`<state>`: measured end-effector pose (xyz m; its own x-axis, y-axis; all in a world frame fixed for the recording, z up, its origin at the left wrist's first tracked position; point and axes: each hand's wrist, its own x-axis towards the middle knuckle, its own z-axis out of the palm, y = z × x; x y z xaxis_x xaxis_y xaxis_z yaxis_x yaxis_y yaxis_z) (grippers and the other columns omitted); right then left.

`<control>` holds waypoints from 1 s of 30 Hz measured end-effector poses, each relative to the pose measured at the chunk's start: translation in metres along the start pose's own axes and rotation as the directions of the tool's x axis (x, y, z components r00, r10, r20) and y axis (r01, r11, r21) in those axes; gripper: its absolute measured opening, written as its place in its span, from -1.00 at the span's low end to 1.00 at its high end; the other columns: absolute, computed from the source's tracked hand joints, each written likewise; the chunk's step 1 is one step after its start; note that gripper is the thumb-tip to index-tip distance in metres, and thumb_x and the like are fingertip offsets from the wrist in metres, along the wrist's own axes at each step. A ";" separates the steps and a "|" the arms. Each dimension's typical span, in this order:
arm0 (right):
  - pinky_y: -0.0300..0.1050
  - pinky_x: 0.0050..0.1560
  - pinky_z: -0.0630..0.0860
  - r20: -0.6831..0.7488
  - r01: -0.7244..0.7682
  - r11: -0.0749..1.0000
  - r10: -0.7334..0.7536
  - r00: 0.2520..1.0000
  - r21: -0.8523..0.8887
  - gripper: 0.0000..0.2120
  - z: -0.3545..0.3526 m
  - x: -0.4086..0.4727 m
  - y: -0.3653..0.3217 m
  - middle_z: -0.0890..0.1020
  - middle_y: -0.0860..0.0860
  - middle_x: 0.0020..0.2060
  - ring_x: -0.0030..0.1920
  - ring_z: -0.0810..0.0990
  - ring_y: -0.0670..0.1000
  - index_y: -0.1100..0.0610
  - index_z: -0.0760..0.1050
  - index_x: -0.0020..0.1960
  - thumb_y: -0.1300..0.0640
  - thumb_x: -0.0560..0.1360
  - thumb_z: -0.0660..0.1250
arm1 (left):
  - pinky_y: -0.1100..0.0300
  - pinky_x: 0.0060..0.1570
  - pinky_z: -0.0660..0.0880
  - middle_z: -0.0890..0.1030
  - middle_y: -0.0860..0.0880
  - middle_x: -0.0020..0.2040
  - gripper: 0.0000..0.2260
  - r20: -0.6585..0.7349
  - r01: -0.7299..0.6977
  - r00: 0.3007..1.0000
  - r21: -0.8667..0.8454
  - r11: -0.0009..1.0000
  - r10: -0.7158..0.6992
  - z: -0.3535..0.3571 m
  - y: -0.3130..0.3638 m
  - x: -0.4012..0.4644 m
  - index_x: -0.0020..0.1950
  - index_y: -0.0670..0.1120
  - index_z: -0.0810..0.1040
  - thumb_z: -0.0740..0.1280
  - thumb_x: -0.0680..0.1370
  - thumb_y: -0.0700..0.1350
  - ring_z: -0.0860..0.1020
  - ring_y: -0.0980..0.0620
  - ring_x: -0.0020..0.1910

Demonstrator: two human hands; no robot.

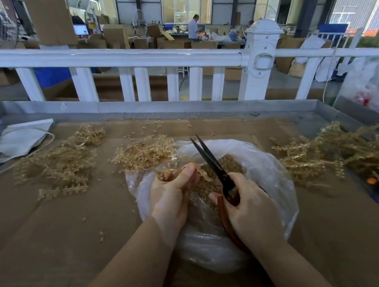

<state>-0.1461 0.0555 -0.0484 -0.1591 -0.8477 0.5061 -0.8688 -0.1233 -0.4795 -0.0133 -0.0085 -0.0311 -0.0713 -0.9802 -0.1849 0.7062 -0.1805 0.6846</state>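
Note:
My left hand [169, 193] pinches a small tan plastic sprig [171, 172] over a clear plastic bag [262, 159] that holds many small tan cut pieces [228, 162]. My right hand [248, 203] grips scissors [211, 162] by their red handles. The dark blades point up and away, slightly parted, just right of the sprig and above the bag's mouth.
Heaps of tan plastic sprigs lie on the cardboard-covered table [52, 228]: one at the left [57, 164], one behind the bag [142, 153], one at the right [339, 151]. A white bag [13, 143] lies far left. A white fence [128, 61] runs behind the metal table rim.

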 end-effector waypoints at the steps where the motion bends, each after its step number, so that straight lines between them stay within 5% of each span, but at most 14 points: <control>1: -0.53 -0.23 0.26 -0.007 0.001 1.000 -0.001 1.000 -0.004 -0.64 0.000 0.000 0.000 0.61 -0.09 -0.13 -0.14 0.55 -0.11 0.03 0.51 0.18 -0.10 0.46 0.41 | 0.19 -0.26 0.62 0.63 -0.08 -0.33 -0.78 -0.003 -0.002 1.000 0.008 1.000 0.003 0.000 0.000 -0.001 -0.11 -0.24 0.51 0.44 0.29 -0.35 0.64 0.03 -0.34; 9: -0.30 -0.08 0.45 -0.038 0.019 1.000 -0.020 0.999 -0.022 -0.61 0.004 0.000 0.001 0.62 -0.06 -0.09 -0.06 0.58 -0.06 0.04 0.50 0.23 -0.06 0.46 0.43 | 0.22 -0.34 0.59 0.59 -0.17 -0.24 -0.66 0.018 0.001 1.000 -0.002 1.000 -0.001 -0.001 0.001 -0.001 -0.11 -0.22 0.43 0.41 0.20 -0.42 0.66 -0.01 -0.34; 15: -0.43 -0.17 0.40 -0.077 0.038 0.999 -0.036 0.996 0.025 -0.66 0.002 0.000 -0.002 0.64 -0.10 -0.18 -0.17 0.58 -0.13 0.06 0.53 0.16 0.02 0.43 0.48 | 0.23 -0.32 0.59 0.65 -0.10 -0.34 -0.71 0.068 -0.027 0.997 0.042 0.999 0.024 -0.006 -0.003 0.001 -0.13 -0.22 0.47 0.41 0.21 -0.40 0.66 -0.01 -0.32; 20: -0.57 -0.20 0.37 -0.040 -0.057 0.958 0.071 0.997 0.280 -0.82 -0.010 0.015 -0.005 0.55 -0.29 -0.27 -0.17 0.52 -0.41 0.00 0.55 0.04 0.11 0.45 0.45 | 0.22 -0.32 0.59 0.65 -0.13 -0.29 -0.69 0.120 -0.074 0.991 0.120 0.990 0.059 -0.005 -0.006 0.001 -0.12 -0.24 0.52 0.44 0.18 -0.37 0.66 -0.03 -0.31; 24: -0.39 -0.16 0.52 0.174 -0.195 0.829 0.120 0.977 0.524 -0.80 -0.018 0.032 -0.013 0.66 -0.13 -0.23 -0.17 0.64 -0.20 -0.05 0.56 -0.03 0.19 0.44 0.46 | 0.19 -0.27 0.59 0.68 -0.16 -0.20 -0.56 0.128 -0.089 0.990 0.181 0.979 0.066 -0.007 -0.008 0.002 0.01 -0.27 0.54 0.48 0.16 -0.36 0.67 -0.10 -0.19; 30: -0.45 -0.24 0.48 0.215 -0.240 0.768 0.137 0.967 0.593 -0.63 -0.022 0.042 -0.013 0.63 -0.19 -0.34 -0.26 0.62 -0.27 -0.12 0.52 -0.17 0.34 0.34 0.50 | 0.10 -0.19 0.59 0.67 -0.25 -0.08 -0.44 0.209 -0.099 0.977 0.279 0.955 0.040 -0.007 -0.008 0.001 0.13 -0.36 0.50 0.53 0.16 -0.31 0.66 -0.19 -0.10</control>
<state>-0.1520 0.0328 -0.0048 -0.1716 -0.9475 0.2699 -0.3512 -0.1971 -0.9153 -0.0139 -0.0075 -0.0418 -0.1889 -0.9820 -0.0058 0.4847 -0.0984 0.8691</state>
